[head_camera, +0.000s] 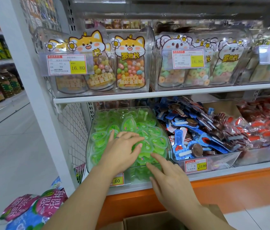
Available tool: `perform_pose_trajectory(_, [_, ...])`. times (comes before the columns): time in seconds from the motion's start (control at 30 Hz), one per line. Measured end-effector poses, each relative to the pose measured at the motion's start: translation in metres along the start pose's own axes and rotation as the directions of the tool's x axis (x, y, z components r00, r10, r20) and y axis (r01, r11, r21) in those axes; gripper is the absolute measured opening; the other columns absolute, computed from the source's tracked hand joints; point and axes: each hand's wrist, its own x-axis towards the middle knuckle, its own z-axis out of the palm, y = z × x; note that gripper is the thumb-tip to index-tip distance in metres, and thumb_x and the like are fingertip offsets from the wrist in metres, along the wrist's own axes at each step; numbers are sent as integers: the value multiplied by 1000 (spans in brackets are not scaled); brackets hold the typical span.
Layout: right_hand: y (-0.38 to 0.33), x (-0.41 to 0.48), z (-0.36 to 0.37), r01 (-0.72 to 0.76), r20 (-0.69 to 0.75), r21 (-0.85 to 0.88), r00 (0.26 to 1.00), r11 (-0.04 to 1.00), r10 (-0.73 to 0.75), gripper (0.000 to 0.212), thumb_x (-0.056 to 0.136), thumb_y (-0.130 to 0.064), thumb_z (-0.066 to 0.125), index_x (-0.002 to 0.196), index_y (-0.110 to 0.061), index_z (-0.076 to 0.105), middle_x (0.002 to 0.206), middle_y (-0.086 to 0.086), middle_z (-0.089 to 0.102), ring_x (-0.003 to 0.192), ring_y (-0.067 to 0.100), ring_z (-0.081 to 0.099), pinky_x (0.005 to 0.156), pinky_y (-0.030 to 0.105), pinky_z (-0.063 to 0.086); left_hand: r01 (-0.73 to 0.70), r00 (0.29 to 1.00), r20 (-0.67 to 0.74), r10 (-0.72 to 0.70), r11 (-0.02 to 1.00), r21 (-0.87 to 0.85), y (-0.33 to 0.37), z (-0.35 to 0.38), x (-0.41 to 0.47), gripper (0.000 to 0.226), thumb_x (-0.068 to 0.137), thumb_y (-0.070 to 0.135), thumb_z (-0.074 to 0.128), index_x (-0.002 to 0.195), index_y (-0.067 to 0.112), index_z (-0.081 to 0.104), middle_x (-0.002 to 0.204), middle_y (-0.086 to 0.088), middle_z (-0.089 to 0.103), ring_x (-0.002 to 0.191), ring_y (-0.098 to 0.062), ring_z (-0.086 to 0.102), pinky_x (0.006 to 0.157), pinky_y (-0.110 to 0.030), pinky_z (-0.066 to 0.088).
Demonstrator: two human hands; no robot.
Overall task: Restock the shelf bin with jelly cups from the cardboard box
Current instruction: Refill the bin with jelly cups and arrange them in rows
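Observation:
A clear plastic shelf bin (89,146) on the lower shelf is heaped with several green heart-shaped jelly cups (127,123). My left hand (122,150) lies flat on the pile, fingers spread and straight, a ring on one finger. My right hand (169,180) reaches over the bin's front rim, its index finger touching the cups at the front right; the other fingers are relaxed. Neither hand holds a cup. The open cardboard box (147,220) shows at the bottom edge, below my right forearm; its inside is hidden.
To the right sit bins of blue-wrapped chocolate cups (197,130) and red-wrapped sweets (260,128). Clear bins of candy jars (97,67) fill the upper shelf. Snack bags (31,211) hang at the lower left. An aisle floor (15,155) opens to the left.

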Motion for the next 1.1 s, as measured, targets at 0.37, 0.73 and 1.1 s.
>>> perform_pose_trajectory(0.37, [0,7,-1,48,-13,-34,999,998,-48,32,70,-18,71,102,-19,69,136,8,47,85,19,59,63,31,51,1,1000,26,-1,1000,-5,0,0,2,39,98,45,35,136,44,41,138,19,41,135,-7,26,118,-47,-4])
perform_pose_trajectory(0.73, [10,29,5,80,-170,-34,982,996,-85,59,64,-23,82,115,-19,53,111,1,61,89,20,62,69,33,51,-19,999,49,19,1000,-9,0,0,2,41,99,41,35,139,46,36,139,19,39,136,-7,23,118,-46,-4])
perform_pose_trajectory(1.1, [15,42,12,93,-262,-208,954,974,-147,44,65,-34,81,105,-23,66,103,-3,65,77,19,57,66,32,27,-9,1000,21,10,999,-37,-4,0,1,38,99,40,36,136,43,42,143,22,40,134,-3,25,118,-44,-2])
